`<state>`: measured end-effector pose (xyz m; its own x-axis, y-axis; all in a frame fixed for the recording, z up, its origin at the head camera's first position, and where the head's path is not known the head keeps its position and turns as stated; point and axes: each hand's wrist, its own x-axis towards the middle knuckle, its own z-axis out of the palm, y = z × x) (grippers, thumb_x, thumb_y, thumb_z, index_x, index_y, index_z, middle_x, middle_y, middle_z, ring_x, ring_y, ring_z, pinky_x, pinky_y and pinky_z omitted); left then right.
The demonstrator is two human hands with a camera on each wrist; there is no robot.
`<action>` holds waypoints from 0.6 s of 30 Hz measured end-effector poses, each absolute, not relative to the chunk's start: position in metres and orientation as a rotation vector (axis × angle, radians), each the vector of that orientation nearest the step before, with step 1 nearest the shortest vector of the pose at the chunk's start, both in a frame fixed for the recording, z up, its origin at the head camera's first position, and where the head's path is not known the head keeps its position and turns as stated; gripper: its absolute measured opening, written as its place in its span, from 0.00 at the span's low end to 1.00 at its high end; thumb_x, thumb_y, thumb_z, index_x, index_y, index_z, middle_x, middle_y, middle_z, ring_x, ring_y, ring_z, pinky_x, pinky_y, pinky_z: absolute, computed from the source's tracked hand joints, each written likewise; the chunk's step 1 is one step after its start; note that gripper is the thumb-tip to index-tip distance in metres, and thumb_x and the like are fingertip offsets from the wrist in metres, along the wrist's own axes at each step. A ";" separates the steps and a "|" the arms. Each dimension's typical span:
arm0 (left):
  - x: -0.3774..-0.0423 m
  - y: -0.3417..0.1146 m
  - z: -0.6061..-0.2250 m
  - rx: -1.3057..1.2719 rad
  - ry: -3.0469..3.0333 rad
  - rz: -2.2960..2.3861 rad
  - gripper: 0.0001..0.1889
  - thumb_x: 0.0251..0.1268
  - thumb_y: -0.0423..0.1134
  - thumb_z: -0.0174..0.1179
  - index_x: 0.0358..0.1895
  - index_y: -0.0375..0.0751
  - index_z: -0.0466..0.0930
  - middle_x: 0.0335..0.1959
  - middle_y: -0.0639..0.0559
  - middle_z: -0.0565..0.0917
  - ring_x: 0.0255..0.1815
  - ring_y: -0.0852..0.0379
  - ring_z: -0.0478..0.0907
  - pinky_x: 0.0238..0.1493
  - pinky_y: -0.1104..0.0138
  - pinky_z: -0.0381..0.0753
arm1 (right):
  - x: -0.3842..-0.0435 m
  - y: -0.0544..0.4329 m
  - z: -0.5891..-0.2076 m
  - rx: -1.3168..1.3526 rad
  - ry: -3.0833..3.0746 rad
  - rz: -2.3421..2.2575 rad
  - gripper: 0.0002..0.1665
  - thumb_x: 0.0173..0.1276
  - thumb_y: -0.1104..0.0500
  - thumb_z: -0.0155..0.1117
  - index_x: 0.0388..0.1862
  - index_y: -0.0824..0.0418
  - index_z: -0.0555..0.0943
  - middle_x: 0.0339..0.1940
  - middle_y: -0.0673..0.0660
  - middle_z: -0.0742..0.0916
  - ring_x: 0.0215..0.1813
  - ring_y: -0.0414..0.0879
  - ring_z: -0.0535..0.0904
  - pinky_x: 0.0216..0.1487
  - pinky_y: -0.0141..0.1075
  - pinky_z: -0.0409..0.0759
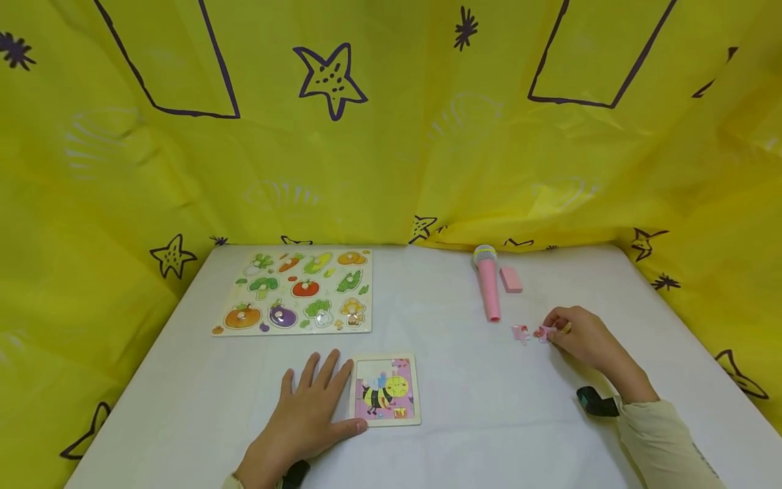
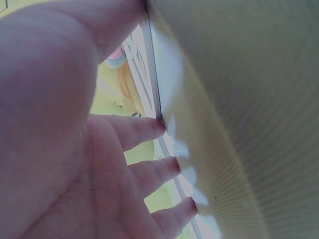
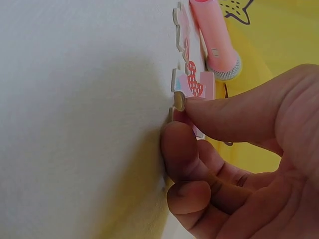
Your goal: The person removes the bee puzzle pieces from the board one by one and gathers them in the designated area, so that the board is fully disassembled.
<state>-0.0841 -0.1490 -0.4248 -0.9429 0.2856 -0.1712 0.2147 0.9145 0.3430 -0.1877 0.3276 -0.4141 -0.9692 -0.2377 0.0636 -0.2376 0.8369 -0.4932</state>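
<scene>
My left hand [image 1: 308, 414] lies palm down with its fingers spread, the thumb at the lower left corner of a small bee puzzle [image 1: 398, 386] in a white frame and the index fingertip at its upper left corner. The picture shows a yellow and black bee on pink, with a bare pale patch at the upper left. Further right, my right hand [image 1: 583, 337] pinches a jigsaw piece [image 3: 187, 119] between thumb and index finger, low over the table, mostly hidden by the fingers. Close by lie pink jigsaw pieces [image 1: 521, 333], one with a red dotted pattern [image 3: 195, 82].
A vegetable knob puzzle board [image 1: 334, 305] lies at the back left. Behind the pink pieces are a pink toy microphone [image 1: 489, 288] and a pink block [image 1: 511, 280]. A yellow patterned cloth [image 1: 391, 156] hangs around the back and sides of the white table [image 1: 464, 401].
</scene>
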 end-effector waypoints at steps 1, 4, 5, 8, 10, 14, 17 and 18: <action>-0.084 -0.149 -0.425 0.380 2.859 0.477 0.54 0.60 0.71 0.71 0.83 0.42 0.66 0.85 0.38 0.59 0.85 0.28 0.49 0.73 0.23 0.43 | -0.188 0.328 -0.414 -0.387 3.010 -0.804 0.04 0.68 0.70 0.71 0.40 0.65 0.85 0.35 0.58 0.84 0.37 0.53 0.76 0.38 0.46 0.75; -0.084 -0.149 -0.424 0.380 2.860 0.478 0.54 0.60 0.71 0.71 0.83 0.42 0.66 0.85 0.38 0.59 0.85 0.28 0.49 0.73 0.23 0.43 | -0.190 0.329 -0.415 -0.385 3.006 -0.791 0.03 0.69 0.70 0.71 0.40 0.66 0.85 0.35 0.59 0.84 0.38 0.54 0.77 0.39 0.47 0.75; -0.084 -0.149 -0.424 0.379 2.859 0.480 0.54 0.60 0.71 0.71 0.83 0.42 0.66 0.85 0.38 0.59 0.85 0.28 0.49 0.73 0.23 0.43 | -0.190 0.329 -0.415 -0.385 3.005 -0.784 0.03 0.69 0.70 0.71 0.40 0.67 0.85 0.35 0.59 0.83 0.38 0.55 0.77 0.39 0.47 0.76; -0.085 -0.149 -0.425 0.377 2.859 0.479 0.54 0.60 0.72 0.71 0.83 0.43 0.66 0.85 0.38 0.59 0.85 0.28 0.49 0.73 0.23 0.43 | -0.192 0.329 -0.415 -0.381 3.002 -0.766 0.03 0.70 0.69 0.70 0.41 0.67 0.85 0.35 0.60 0.83 0.39 0.55 0.77 0.40 0.48 0.76; -0.086 -0.149 -0.425 0.384 2.861 0.478 0.54 0.60 0.71 0.71 0.83 0.43 0.66 0.85 0.38 0.59 0.85 0.28 0.49 0.73 0.23 0.43 | -0.192 0.330 -0.415 -0.377 3.003 -0.759 0.03 0.70 0.69 0.70 0.41 0.68 0.85 0.35 0.60 0.83 0.38 0.56 0.78 0.40 0.49 0.77; -0.086 -0.148 -0.424 0.398 2.863 0.478 0.54 0.60 0.71 0.71 0.83 0.43 0.66 0.85 0.38 0.59 0.85 0.28 0.49 0.73 0.22 0.44 | -0.191 0.331 -0.416 -0.374 3.003 -0.764 0.04 0.69 0.70 0.70 0.41 0.69 0.84 0.37 0.61 0.84 0.40 0.57 0.78 0.42 0.52 0.78; -0.085 -0.149 -0.424 0.392 2.863 0.471 0.54 0.60 0.72 0.71 0.83 0.43 0.66 0.85 0.38 0.60 0.84 0.28 0.50 0.73 0.22 0.44 | -0.192 0.330 -0.419 -0.388 3.004 -0.778 0.05 0.69 0.71 0.70 0.41 0.70 0.84 0.38 0.62 0.84 0.41 0.58 0.79 0.45 0.54 0.79; -0.085 -0.149 -0.424 0.389 2.864 0.468 0.54 0.60 0.72 0.71 0.83 0.43 0.66 0.85 0.38 0.60 0.84 0.28 0.50 0.72 0.22 0.44 | -0.192 0.329 -0.420 -0.394 3.008 -0.783 0.05 0.68 0.71 0.70 0.42 0.70 0.83 0.38 0.62 0.85 0.42 0.59 0.80 0.45 0.54 0.79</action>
<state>-0.0849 -0.1493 -0.4243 -0.9423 0.2908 -0.1659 0.2229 0.9146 0.3373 -0.1918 0.3293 -0.4199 -0.9684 -0.2434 0.0548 -0.2392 0.8434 -0.4811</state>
